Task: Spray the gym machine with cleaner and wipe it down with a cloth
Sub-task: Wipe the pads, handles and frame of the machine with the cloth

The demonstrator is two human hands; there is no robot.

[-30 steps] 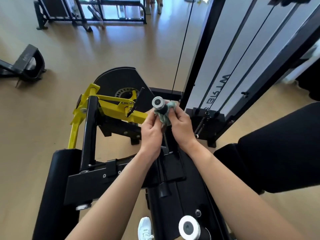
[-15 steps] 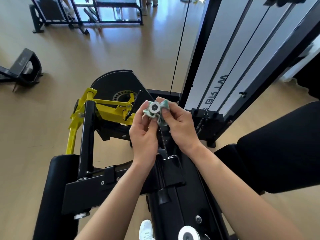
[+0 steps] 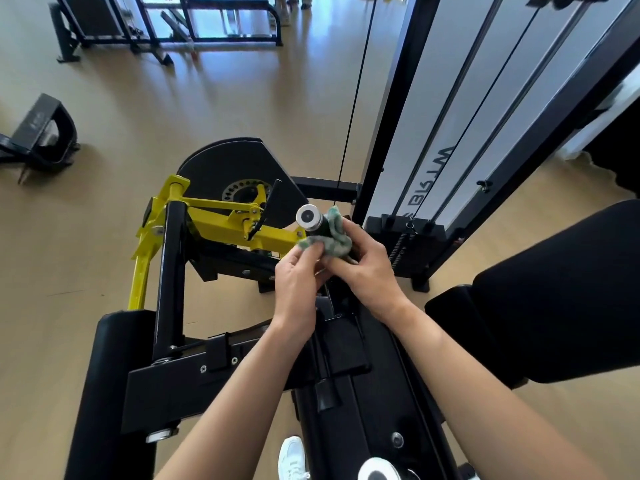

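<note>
A black gym machine [image 3: 194, 386] with a yellow lever arm [image 3: 221, 216] fills the lower middle. Its upright handle [image 3: 309, 219] has a black grip and a round silver end cap, which is bare. A green cloth [image 3: 334, 239] is wrapped round the grip just below the cap. My right hand [image 3: 367, 271] grips the cloth against the handle from the right. My left hand [image 3: 298, 282] pinches the cloth's lower left end with its fingertips. No spray bottle is in view.
The weight stack frame [image 3: 446, 133] with cables rises at the right. A black pad [image 3: 568, 296] lies at the right and a black roller pad [image 3: 107, 393] at the lower left. Another silver-capped handle [image 3: 379, 471] and a white shoe [image 3: 293, 459] sit at the bottom. More equipment [image 3: 38, 136] stands on the wooden floor.
The cloth covered the end cap half a second ago; both hands have slid it down the grip, leaving the silver cap bare.
</note>
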